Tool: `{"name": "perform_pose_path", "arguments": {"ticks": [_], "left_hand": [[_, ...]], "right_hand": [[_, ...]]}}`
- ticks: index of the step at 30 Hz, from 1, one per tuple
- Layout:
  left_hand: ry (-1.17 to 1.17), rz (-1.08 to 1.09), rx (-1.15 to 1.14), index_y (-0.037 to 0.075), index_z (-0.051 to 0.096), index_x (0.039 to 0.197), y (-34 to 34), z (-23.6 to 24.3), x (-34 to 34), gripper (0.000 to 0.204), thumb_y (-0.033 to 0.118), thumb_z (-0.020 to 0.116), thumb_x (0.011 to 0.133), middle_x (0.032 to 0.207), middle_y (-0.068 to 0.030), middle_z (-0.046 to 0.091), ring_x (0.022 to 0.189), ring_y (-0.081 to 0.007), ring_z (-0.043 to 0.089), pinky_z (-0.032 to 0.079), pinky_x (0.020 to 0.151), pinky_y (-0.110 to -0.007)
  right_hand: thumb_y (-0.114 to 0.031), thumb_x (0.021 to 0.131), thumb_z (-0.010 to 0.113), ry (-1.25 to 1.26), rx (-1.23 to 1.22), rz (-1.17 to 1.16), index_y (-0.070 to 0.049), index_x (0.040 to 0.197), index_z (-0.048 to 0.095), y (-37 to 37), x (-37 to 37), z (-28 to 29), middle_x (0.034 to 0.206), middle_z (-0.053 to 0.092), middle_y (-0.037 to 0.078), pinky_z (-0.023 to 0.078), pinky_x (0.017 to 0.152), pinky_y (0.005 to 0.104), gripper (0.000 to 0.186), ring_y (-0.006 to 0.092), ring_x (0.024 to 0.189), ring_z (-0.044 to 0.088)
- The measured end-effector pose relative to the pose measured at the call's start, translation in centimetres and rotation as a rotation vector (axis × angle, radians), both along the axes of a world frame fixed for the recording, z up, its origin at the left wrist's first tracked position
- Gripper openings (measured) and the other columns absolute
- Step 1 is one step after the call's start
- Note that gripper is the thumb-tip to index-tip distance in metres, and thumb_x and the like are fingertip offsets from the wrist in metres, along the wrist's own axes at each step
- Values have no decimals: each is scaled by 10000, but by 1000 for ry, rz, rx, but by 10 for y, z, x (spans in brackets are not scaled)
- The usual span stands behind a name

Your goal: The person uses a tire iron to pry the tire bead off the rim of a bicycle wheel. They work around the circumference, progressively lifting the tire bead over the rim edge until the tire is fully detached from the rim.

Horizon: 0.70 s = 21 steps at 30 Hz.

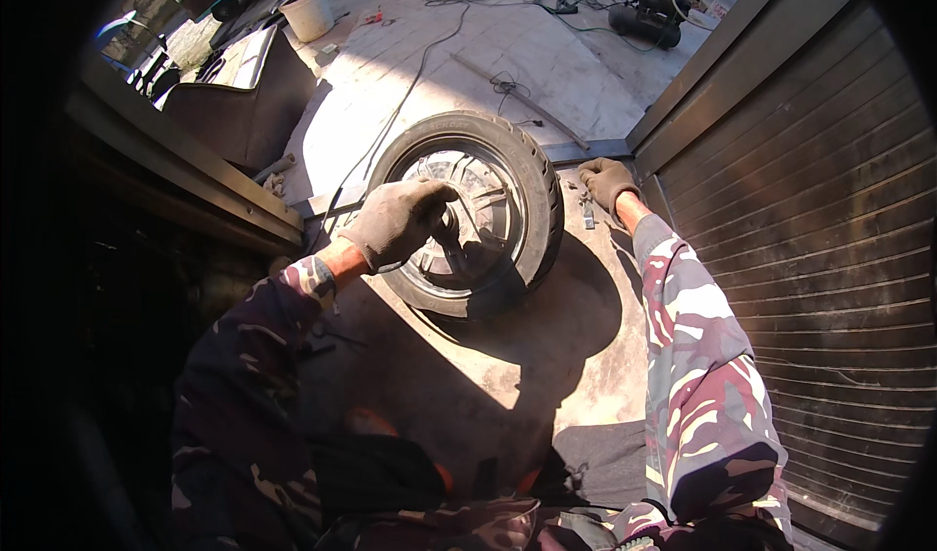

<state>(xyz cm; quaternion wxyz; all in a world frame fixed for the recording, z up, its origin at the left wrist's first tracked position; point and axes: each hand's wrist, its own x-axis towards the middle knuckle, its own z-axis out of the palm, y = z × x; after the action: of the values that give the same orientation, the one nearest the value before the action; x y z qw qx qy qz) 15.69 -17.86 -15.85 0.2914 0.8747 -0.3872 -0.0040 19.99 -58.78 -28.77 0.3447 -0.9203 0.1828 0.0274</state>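
Observation:
A scooter-type wheel (532, 175) with a black tyre and a pale metal hub (488, 209) lies on the floor in front of me, partly in sunlight. My left hand (395, 221), in a brownish work glove, is over the left part of the hub. Its fingers are curled together, and what they hold, if anything, cannot be made out. To the right of the tyre my gloved right hand (607, 180) reaches low by the door frame, fingers bent downward and their tips hidden. Small metal parts (589, 214) lie on the floor beside it.
A ribbed metal door panel (810, 219) stands close on my right; a dark frame (185, 165) bounds the left. Beyond the threshold are a brown box-like piece (249, 102), a white bucket (308, 16), cables (429, 53), a long bar (522, 102) and a black air compressor (646, 19).

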Motion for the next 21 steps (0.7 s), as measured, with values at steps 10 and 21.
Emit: {"name": "perform_pose_path", "arguments": {"ticks": [10, 21], "left_hand": [[69, 55, 19, 65, 751, 1234, 5, -8, 6, 312, 46, 728, 923, 1046, -131, 769, 938, -280, 773, 604, 835, -374], [828, 286, -415, -8, 728, 1242, 3, -10, 24, 226, 76, 626, 1058, 928, -95, 767, 776, -169, 743, 607, 705, -296]], "right_hand": [[-589, 1046, 687, -218, 469, 306, 10, 1603, 474, 47, -42, -8, 1418, 697, 215, 511, 1104, 394, 845, 305, 1305, 668], [-575, 1050, 692, -153, 320, 333, 173, 1581, 296, 68, -99, -28, 1353, 722, 231, 516, 1103, 371, 999, 296, 1305, 664]]}}
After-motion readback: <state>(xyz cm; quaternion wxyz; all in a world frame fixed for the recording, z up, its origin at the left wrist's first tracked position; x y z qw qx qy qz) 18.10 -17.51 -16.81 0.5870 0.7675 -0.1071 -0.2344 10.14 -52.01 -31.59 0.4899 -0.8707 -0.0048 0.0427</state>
